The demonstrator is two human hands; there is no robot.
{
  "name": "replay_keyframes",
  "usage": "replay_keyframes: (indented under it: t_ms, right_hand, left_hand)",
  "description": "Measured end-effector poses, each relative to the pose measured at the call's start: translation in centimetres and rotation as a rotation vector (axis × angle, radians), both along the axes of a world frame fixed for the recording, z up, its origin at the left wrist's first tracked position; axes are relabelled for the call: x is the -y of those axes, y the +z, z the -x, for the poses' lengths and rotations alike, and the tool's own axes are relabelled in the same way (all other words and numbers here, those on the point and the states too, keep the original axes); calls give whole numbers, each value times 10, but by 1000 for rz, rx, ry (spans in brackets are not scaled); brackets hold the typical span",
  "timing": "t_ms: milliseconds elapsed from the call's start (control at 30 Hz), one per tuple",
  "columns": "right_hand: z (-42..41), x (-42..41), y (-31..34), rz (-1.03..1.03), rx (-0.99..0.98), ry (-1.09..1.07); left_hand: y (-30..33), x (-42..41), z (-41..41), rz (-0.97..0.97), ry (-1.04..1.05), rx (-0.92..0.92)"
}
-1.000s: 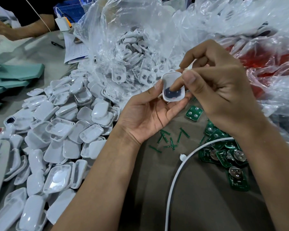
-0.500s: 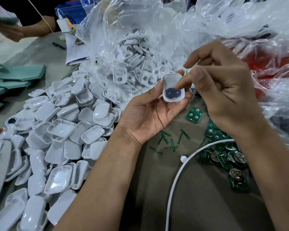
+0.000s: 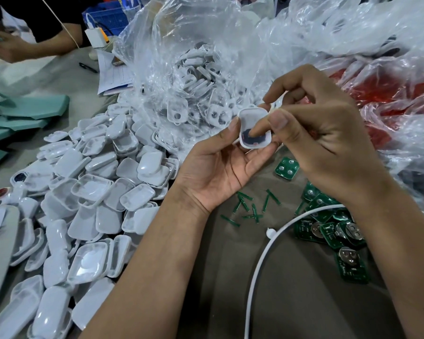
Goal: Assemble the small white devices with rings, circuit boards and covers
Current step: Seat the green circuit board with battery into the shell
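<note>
My left hand (image 3: 220, 165) holds a small white device shell (image 3: 252, 118) between thumb and fingertips, hollow side up, with a dark round part inside. My right hand (image 3: 323, 138) hovers over it, one fingertip pressing down on the dark part, the other fingers curled. A heap of white shells and covers (image 3: 83, 192) covers the table on the left. Green circuit boards (image 3: 338, 231) with coin-cell holders lie at the right, one more board (image 3: 287, 168) just under my hands.
A clear plastic bag (image 3: 201, 77) of white parts lies behind my hands, with a bag holding red parts (image 3: 389, 94) to the right. A white cable (image 3: 267, 260) curves across the table. Green snapped-off strips (image 3: 250, 209) lie scattered. Another person's arm (image 3: 22, 50) is at the far left.
My right fingertip has come back down into the shell onto the dark part; half a second ago it was lifted clear. The left hand keeps the shell in about the same place.
</note>
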State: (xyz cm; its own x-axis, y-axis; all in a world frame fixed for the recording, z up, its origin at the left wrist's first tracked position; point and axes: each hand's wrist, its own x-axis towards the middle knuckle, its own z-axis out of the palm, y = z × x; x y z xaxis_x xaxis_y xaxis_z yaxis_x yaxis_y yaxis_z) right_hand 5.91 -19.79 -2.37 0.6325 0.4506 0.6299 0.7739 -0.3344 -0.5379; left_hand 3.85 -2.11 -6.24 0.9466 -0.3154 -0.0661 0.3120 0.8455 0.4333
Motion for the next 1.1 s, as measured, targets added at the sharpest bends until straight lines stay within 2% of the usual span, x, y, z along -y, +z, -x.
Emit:
replay_keyframes:
  t_ms: [533,667,800,867,1100]
  right_hand:
    - [-1,-1,-1,31,9,32]
    - [-1,-1,1,-85,-19,45]
    - [-3,3,5,-259,-88,-33]
    - [-4,4,5,-283,-113,-69]
    - [-4,3,3,-43,-45,-83]
  left_hand:
    - [-1,-1,0,-8,-12,22]
    - [-2,-2,-1,-1,-52,39]
    - [-2,-2,-1,-41,-70,82]
    - [-4,-1,-2,-49,-60,111]
    - [-6,-1,-4,-52,-24,180]
